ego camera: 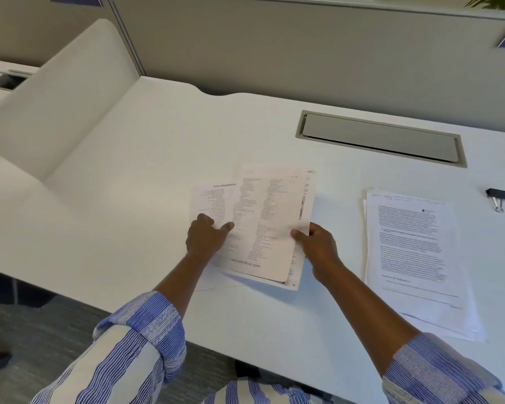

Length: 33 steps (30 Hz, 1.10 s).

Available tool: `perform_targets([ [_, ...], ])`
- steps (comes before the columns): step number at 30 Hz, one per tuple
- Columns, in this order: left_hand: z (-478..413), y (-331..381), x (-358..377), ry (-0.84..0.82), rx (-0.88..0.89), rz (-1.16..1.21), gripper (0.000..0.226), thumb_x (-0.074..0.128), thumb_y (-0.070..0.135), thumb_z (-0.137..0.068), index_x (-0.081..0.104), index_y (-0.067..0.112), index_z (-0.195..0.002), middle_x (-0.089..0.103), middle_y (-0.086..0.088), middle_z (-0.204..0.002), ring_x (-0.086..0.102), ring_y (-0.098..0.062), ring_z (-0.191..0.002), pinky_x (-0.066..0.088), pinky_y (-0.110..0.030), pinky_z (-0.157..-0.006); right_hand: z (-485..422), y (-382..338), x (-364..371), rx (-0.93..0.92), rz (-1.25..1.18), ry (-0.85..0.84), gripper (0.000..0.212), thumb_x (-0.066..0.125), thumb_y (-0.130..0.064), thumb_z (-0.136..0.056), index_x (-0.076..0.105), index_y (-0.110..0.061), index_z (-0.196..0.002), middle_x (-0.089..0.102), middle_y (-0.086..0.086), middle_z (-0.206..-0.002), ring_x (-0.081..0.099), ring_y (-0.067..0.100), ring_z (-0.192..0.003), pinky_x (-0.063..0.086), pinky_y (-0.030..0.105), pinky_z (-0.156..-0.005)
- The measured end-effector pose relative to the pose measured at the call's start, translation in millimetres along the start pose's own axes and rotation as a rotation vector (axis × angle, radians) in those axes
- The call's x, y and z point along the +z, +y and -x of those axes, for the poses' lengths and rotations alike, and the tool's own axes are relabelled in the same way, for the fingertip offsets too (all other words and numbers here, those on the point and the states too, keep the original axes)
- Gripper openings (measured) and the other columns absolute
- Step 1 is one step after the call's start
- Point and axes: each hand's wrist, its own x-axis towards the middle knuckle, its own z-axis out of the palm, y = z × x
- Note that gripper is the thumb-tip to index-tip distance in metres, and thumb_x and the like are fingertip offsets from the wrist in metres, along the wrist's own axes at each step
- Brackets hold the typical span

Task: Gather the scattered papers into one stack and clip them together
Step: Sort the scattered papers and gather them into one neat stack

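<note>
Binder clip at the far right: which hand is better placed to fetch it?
The right hand: the binder clip lies on its side, beyond the right-hand papers. The left hand would have to cross over.

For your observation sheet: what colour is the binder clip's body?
Black, with silver wire handles: binder clip, clearest in the head view.
</note>
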Motion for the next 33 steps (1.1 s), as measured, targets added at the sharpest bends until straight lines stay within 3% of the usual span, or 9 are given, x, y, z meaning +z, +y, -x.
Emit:
perform_targets([
  [6, -13.0, 24.3, -10.7, -0.168, 0.013, 0.425, 0.059, 0.079, 0.054, -0.071, 0.064, 0.01, -0.107, 0.068, -0.002, -0.105, 0.063, -0.021, -0.096, 0.05, -0.037, -0.085, -6.6, -17.2, -24.5, -0.055, -0.144, -0.057, 0.015, 0.072, -0.013, -0.09, 0.074, -0.018, -0.104, 0.079, 0.004, -0.103, 0.075, 0.028, -0.096, 0.059, 0.049, -0.091],
  [9, -16.4, 33.9, -10.8, -0.219, 0.047, 0.587, 0.056, 0.081, 0.042, -0.068, 0.059, -0.004, -0.09, 0.061, -0.005, -0.083, 0.055, -0.02, -0.077, 0.045, -0.036, -0.072, -10.0, -22.1, -34.3, -0.07, -0.156, -0.076, 0.018, 0.074, -0.015, -0.089, 0.075, -0.016, -0.107, 0.08, 0.004, -0.103, 0.075, 0.029, -0.097, 0.058, 0.052, -0.093],
  [11, -16.5, 39.3, -8.4, -0.229, 0.059, 0.648, 0.049, 0.081, 0.031, -0.073, 0.055, -0.007, -0.085, 0.057, -0.007, -0.079, 0.051, -0.019, -0.073, 0.042, -0.034, -0.07, -10.1, -24.8, -41.1, -0.083, -0.165, -0.079, 0.023, 0.077, -0.017, -0.087, 0.075, -0.017, -0.109, 0.079, 0.002, -0.105, 0.076, 0.028, -0.098, 0.058, 0.052, -0.093],
  [13, -15.6, 46.0, -6.7, -0.268, 0.058, 0.721, 0.039, 0.08, 0.026, -0.076, 0.062, -0.007, -0.087, 0.066, -0.007, -0.083, 0.058, -0.021, -0.075, 0.049, -0.036, -0.075, -10.7, -25.5, -48.9, -0.088, -0.181, -0.068, 0.027, 0.079, -0.021, -0.085, 0.074, -0.018, -0.111, 0.079, 0.0, -0.106, 0.076, 0.026, -0.098, 0.059, 0.05, -0.092],
  [17, -11.5, 53.2, -1.5, -0.319, 0.031, 0.787, 0.007, 0.073, 0.017, -0.087, 0.078, 0.015, -0.091, 0.077, -0.009, -0.099, 0.072, -0.028, -0.09, 0.057, -0.047, -0.09, -10.4, -25.4, -62.5, -0.123, -0.207, -0.036, 0.027, 0.079, -0.025, -0.085, 0.072, -0.02, -0.11, 0.079, 0.001, -0.105, 0.076, 0.026, -0.098, 0.06, 0.048, -0.088],
  [20, -10.2, 56.3, 3.0, -0.316, -0.008, 0.873, 0.013, 0.068, 0.014, -0.091, 0.076, 0.015, -0.101, 0.076, -0.008, -0.105, 0.072, -0.03, -0.097, 0.057, -0.046, -0.09, -10.4, -22.4, -77.1, -0.166, -0.2, 0.038, 0.017, 0.074, -0.024, -0.09, 0.072, -0.025, -0.107, 0.079, -0.003, -0.102, 0.075, 0.023, -0.097, 0.061, 0.042, -0.084],
  [24, -8.9, 59.4, 8.7, -0.413, -0.099, 1.006, 0.027, 0.063, 0.013, -0.095, 0.066, 0.007, -0.121, 0.071, -0.011, -0.119, 0.07, -0.029, -0.102, 0.059, -0.041, -0.08, -11.6, -17.3, -104.5, -0.159, -0.223, 0.081, 0.015, 0.072, -0.019, -0.091, 0.074, -0.024, -0.106, 0.08, -0.001, -0.104, 0.075, 0.023, -0.1, 0.057, 0.049, -0.095],
  [28, -2.0, 67.6, 17.0, -0.551, -0.121, 1.119, 0.036, 0.056, 0.012, -0.098, 0.058, 0.004, -0.133, 0.067, -0.012, -0.128, 0.063, -0.03, -0.117, 0.05, -0.05, -0.099, -9.7, -14.6, -129.8, -0.147, -0.256, 0.093, 0.021, 0.071, -0.017, -0.092, 0.073, -0.021, -0.113, 0.079, 0.002, -0.107, 0.074, 0.025, -0.103, 0.056, 0.051, -0.097],
  [33, 19.3, 93.7, 35.8, -0.685, -0.135, 1.213, 0.029, 0.049, 0.013, -0.101, 0.061, 0.007, -0.126, 0.073, -0.008, -0.114, 0.07, -0.024, -0.102, 0.058, -0.043, -0.088, -5.7, -13.8, -160.3, -0.144, -0.264, 0.098, 0.024, 0.071, -0.018, -0.092, 0.072, -0.019, -0.116, 0.079, 0.002, -0.106, 0.075, 0.023, -0.101, 0.058, 0.047, -0.094],
])
